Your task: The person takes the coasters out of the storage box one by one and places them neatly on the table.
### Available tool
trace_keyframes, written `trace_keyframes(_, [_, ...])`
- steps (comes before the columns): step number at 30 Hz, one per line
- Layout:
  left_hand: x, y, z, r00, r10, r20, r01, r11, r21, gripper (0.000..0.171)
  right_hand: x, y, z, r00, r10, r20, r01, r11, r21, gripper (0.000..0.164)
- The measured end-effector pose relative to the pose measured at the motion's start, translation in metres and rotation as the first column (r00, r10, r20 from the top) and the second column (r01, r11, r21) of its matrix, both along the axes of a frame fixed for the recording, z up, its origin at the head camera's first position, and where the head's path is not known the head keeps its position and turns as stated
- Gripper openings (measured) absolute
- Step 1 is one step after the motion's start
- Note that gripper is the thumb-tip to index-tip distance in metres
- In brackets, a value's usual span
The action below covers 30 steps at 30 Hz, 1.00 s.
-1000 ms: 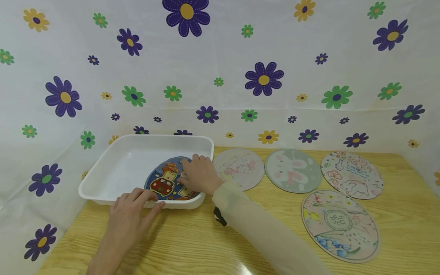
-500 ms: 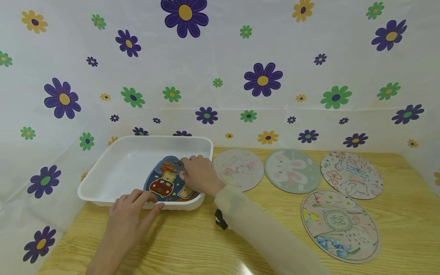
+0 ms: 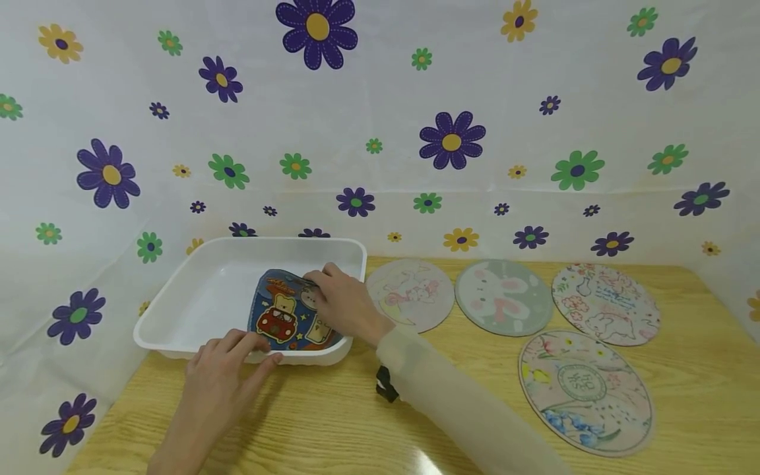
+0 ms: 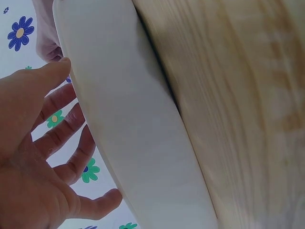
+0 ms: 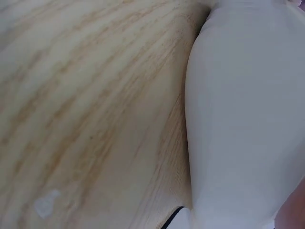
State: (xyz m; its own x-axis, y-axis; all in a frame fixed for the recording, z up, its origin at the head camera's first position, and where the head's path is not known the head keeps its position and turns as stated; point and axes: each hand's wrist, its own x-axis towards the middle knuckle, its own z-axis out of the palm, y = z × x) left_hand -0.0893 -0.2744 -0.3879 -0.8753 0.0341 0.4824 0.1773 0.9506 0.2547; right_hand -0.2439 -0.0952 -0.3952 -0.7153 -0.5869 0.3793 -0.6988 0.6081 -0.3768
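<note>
A blue round mouse pad [image 3: 291,316] with a bear in a red car sits in the right part of a white tray [image 3: 220,290]. My right hand [image 3: 347,300] grips its right side, and the pad bends upward there with part hidden under the fingers. My left hand [image 3: 222,369] holds the tray's near rim. In the left wrist view, the left hand [image 4: 43,138] has its thumb and fingers at the edge of the white wall [image 4: 133,119]. Only a sliver of the right hand [image 5: 293,210] shows in the right wrist view, beside the tray wall [image 5: 243,109].
Right of the tray lie several more round mouse pads: a pale pink one [image 3: 410,295], a green bunny one [image 3: 503,297], a white floral one [image 3: 605,303] and a pink floral one [image 3: 584,392] nearer. Behind the wooden table [image 3: 356,422] hangs a flower-print cloth [image 3: 380,86].
My right hand has pulled the pad's upper right edge up and inward, so the pad has gone from nearly flat to bent. The left hand has stayed on the rim.
</note>
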Motion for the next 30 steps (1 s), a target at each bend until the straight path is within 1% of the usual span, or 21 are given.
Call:
trace_keyframes(3, [0.000, 0.000, 0.000, 1.000, 0.005, 0.020, -0.005, 1.000, 0.005, 0.018, 0.002, 0.002, 0.000, 1.000, 0.031, 0.005, -0.030, 0.999, -0.036, 0.031])
trace_keyframes(8, [0.000, 0.000, -0.001, 0.999, 0.012, 0.037, -0.012, 1.000, 0.009, 0.017, 0.008, 0.005, 0.002, 0.998, 0.057, 0.009, -0.057, 0.997, -0.044, 0.031])
trace_keyframes(18, [-0.001, 0.000, 0.000, 1.000, 0.011, 0.018, -0.011, 1.000, 0.011, 0.017, 0.013, 0.009, 0.005, 0.997, 0.077, -0.008, -0.077, 0.994, -0.071, 0.030])
trace_keyframes(25, [-0.001, 0.000, -0.002, 1.000, 0.000, -0.013, 0.000, 1.000, 0.011, 0.019, 0.017, 0.013, 0.011, 0.995, 0.095, 0.025, -0.090, 0.986, -0.138, 0.031])
trace_keyframes(30, [-0.001, -0.001, -0.002, 1.000, 0.004, -0.011, -0.003, 1.000, 0.011, 0.018, 0.016, 0.015, 0.012, 0.996, 0.086, 0.023, -0.080, 0.980, -0.182, 0.030])
